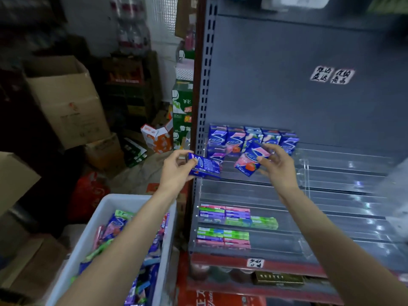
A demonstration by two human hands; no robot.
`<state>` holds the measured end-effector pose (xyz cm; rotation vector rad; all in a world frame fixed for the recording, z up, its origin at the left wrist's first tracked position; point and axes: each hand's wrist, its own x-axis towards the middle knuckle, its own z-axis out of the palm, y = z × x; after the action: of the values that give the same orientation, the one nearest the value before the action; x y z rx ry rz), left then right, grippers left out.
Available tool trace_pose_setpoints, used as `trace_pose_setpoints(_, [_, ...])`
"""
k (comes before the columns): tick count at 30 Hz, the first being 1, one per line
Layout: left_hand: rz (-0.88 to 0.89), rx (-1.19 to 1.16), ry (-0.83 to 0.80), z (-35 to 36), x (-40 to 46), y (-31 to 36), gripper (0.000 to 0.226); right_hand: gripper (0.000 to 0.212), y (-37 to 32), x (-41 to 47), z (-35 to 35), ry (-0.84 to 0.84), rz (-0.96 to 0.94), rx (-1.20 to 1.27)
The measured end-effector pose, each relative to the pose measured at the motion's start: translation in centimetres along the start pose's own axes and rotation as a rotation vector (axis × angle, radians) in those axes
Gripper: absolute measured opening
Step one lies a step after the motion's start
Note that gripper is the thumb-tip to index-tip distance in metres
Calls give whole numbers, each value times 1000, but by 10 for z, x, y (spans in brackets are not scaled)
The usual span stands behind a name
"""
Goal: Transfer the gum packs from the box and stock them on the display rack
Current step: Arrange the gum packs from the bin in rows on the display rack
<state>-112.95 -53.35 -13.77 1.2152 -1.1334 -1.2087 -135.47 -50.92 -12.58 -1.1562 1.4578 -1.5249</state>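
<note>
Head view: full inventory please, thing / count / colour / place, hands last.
display rack: one, dark grey, right.
upright gum packs: about five in a row, blue-purple, rack's top tier.
flat gum packs: two small stacks, green, pink, purple, lower tiers.
bin: one, white, lower left, full of mixed gum packs.
cardboard boxes: several, brown, left background.
blue pack: one, in left hand.
strawberry pack: one, blue and pink, in right hand.
left hand: grips the blue pack.
right hand: pinches the strawberry pack before the top tier.
</note>
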Motion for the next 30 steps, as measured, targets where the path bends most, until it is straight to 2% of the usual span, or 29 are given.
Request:
trace_pose_setpoints(4, [13, -6, 76, 20, 2, 1, 18, 38, 14, 32, -4, -42, -85, -217])
trace_pose_setpoints(7, [32, 20, 85, 22, 5, -1, 19, 35, 27, 51, 3, -76, -145, -392])
trace_pose_setpoints(12, [42, 72, 102, 20, 9, -4, 18, 35, 42, 56, 21, -158, -171, -539])
trace_pose_setpoints(16, [65, 119, 81, 17, 10, 0, 17, 36, 47, 55, 32, -73, -263, -707])
trace_pose_setpoints(24, [18, 112, 36, 19, 9, 5, 22, 40, 45, 51, 35, -35, -274, -830])
trace_pose_setpoints(27, [-16, 71, 36, 26, 11, 8, 21, 40, 33, 42, 25, -1, -386, -749])
trace_pose_setpoints(28, [-26, 55, 36, 29, 12, 9, 20, 39, 29, 37, 22, -44, -440, -679])
trace_pose_setpoints(30, [-37, 22, 36, 40, 13, 12, 19, 46, 16, 26, 18, -244, -512, -653])
